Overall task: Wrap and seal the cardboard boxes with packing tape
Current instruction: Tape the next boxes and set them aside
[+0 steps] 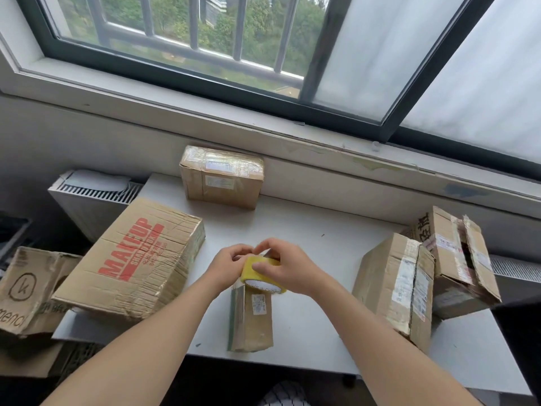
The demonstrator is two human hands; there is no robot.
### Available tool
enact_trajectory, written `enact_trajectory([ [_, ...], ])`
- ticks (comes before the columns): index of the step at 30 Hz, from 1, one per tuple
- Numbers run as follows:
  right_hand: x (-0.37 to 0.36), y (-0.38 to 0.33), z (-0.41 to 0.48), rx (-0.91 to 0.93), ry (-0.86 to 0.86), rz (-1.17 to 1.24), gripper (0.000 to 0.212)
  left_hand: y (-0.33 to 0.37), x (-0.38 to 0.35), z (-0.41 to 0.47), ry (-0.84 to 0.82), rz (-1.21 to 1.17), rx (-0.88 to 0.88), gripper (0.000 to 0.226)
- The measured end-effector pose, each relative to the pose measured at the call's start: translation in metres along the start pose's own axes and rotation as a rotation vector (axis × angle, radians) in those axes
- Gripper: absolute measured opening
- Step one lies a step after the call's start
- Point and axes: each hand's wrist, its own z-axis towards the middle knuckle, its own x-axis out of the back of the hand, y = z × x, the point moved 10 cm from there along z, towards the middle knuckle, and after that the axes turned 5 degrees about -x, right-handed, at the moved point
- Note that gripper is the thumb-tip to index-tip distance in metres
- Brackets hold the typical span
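Note:
A yellowish roll of packing tape (259, 273) is held just above the far end of a small narrow cardboard box (252, 317) lying on the white table (307, 238). My right hand (288, 266) grips the roll from the right, its thumb across the front of the roll. My left hand (229, 265) meets it from the left, fingers curled at the roll's top edge. Whether a tape end is lifted I cannot tell.
A large box printed MAKEUP (134, 259) lies at left, a taped box (221, 177) at the back by the wall, two worn boxes (395, 285) (459, 259) at right. A further box (26, 288) sits off the table's left edge. A radiator (93, 194) stands behind.

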Motion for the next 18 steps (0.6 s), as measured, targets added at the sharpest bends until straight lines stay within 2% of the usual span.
enact_trajectory([
  [7, -0.017, 0.035, 0.003, -0.135, -0.016, -0.028, 0.026, -0.026, -0.004, -0.008, -0.035, -0.013, 0.094, 0.02],
  [8, -0.019, 0.035, 0.005, -0.141, -0.015, -0.014, 0.028, -0.028, -0.006, -0.012, -0.07, -0.031, 0.126, 0.027],
  [10, -0.02, 0.031, 0.008, -0.132, -0.016, -0.008, 0.033, -0.035, -0.007, -0.022, -0.158, -0.101, 0.194, 0.057],
  [13, -0.018, 0.021, 0.016, -0.1, -0.013, -0.054, 0.036, -0.049, -0.01, -0.037, -0.332, -0.02, 0.229, 0.09],
  [15, -0.015, 0.019, 0.021, -0.11, 0.005, -0.067, 0.036, -0.047, -0.016, -0.044, -0.426, 0.114, 0.173, 0.099],
  [18, -0.009, 0.02, 0.03, -0.155, 0.094, -0.073, 0.045, -0.024, -0.023, -0.031, -0.303, 0.195, -0.029, 0.097],
])
